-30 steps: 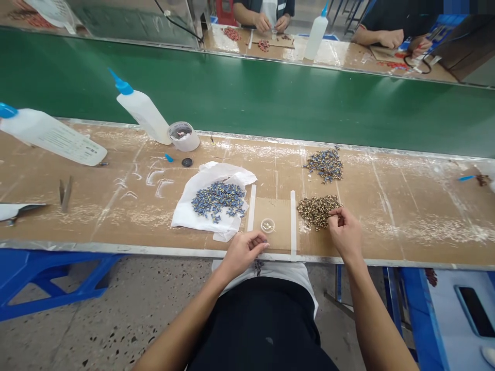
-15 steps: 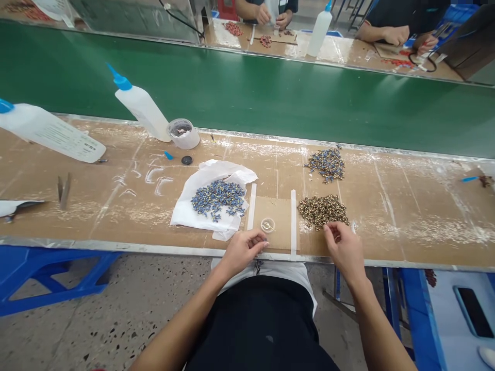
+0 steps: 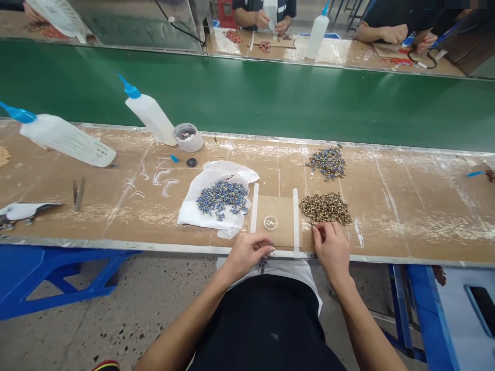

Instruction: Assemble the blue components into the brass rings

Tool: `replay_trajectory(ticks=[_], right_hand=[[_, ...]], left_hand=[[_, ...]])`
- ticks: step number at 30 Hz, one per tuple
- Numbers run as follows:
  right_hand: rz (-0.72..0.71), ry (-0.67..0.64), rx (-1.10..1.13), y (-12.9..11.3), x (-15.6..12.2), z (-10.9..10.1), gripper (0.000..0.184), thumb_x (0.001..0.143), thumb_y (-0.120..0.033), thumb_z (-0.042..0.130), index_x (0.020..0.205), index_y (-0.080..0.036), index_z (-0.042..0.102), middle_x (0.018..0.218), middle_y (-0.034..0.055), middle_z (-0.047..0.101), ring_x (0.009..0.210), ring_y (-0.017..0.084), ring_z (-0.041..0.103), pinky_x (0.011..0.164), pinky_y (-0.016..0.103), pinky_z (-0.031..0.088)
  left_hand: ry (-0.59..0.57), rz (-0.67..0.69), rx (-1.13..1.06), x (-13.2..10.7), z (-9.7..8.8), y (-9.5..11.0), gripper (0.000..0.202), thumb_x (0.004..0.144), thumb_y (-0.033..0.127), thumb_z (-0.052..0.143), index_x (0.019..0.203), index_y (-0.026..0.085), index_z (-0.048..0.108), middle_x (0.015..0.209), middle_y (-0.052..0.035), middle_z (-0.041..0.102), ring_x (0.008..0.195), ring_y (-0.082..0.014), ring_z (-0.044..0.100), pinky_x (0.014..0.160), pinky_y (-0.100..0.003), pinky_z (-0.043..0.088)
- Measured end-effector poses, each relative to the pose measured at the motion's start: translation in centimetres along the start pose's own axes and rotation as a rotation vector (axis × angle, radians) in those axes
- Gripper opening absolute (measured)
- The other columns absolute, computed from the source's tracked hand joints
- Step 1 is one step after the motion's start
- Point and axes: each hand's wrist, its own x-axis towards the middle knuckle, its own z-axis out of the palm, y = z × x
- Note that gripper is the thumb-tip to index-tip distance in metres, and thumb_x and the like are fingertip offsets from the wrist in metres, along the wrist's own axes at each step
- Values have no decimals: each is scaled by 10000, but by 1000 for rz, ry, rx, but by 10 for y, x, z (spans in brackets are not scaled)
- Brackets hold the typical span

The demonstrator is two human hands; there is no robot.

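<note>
My left hand [image 3: 249, 253] is at the bench's front edge, thumb and fingers pinched together; whatever they hold is too small to name. Just beyond its fingertips a small clear cup [image 3: 271, 222] sits on a cardboard square [image 3: 284, 208] between two white strips. My right hand [image 3: 331, 250] is closed at the near edge of a pile of small brass-coloured parts [image 3: 327, 207], its fingertips pinched on something I cannot make out. Left of the cardboard, a heap of small blue-and-yellow parts [image 3: 222, 197] lies on white paper [image 3: 189, 208]. Behind the brass pile is a heap of blue-and-brass pieces [image 3: 328, 162].
Two white bottles with blue nozzles [image 3: 150, 118] [image 3: 69, 140], a round tub [image 3: 188, 138], a black cap [image 3: 192, 162] and tweezers [image 3: 78, 195] are on the left. A green belt [image 3: 247, 95] runs beyond the bench. Co-workers' hands [image 3: 263, 19] work across it.
My right hand has moved left and slightly back from the brass pile's right side to its near left edge. My left hand stays pinched near the cup. The view has shifted slightly.
</note>
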Motion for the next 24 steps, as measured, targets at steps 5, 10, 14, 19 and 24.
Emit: replay_trajectory(ticks=[5,10,14,19,24], right_hand=[[20,4,106,-7,-2,4,226,932,-408,518,879,-206,605,893,98,627,825,262,579,771,403,448],[43,-79,351,-37,-9,-19,247,929,-441,571,914,-199,620,848,71,679,742,211,637,698,347,523],[134,-175,723,-77,-21,-35,232,907,-424,632,964,-200,648,873,65,704,773,194,663,678,307,548],[242,-194,921,-99,-24,-32,193,850,-388,704,895,-203,669,814,28,687,708,158,633,658,286,544],[266,-225,926,-98,-23,-29,214,848,-402,705,890,-193,684,741,25,677,673,168,635,648,307,558]], left_hand=[[58,6,-42,-6,2,15,172,845,281,669,914,133,722,800,-59,745,691,-180,707,694,-282,592],[101,131,93,-12,4,30,137,882,219,628,944,154,731,858,-54,752,716,-167,708,702,-266,568],[169,267,264,-15,6,40,134,920,230,609,912,179,733,829,-42,751,737,-168,676,718,-270,514],[210,334,340,-12,11,45,140,926,212,611,841,168,713,766,-34,703,694,-153,618,665,-259,457],[221,348,343,-7,15,47,159,939,221,589,846,172,709,780,-39,691,718,-154,614,669,-257,459]])
